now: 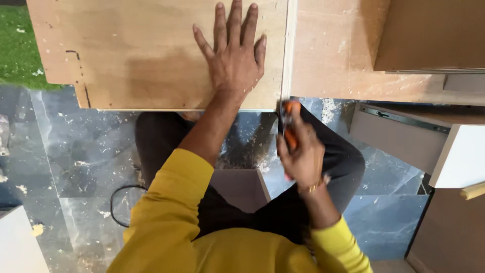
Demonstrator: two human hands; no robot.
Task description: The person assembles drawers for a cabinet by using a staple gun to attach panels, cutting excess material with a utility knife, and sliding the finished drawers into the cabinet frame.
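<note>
My left hand [233, 50] lies flat, fingers spread, on a plywood board [141, 55] near its right edge. A narrow cut line runs down that edge, between the board and the adjoining wood surface [328, 55]. My right hand [302, 154] grips an orange-handled hand saw [289, 124] just below the board's front edge, at the lower end of the cut. The saw is blurred and its blade is barely visible. My sleeves are yellow and my knees in dark trousers sit under the board.
Dark marble floor [81, 162] with sawdust scattered on it. A black cable [117, 202] loops at the left. A drawer unit with a metal slide [404, 121] and a white panel [462, 156] stand at the right. Green mat [17, 45] at top left.
</note>
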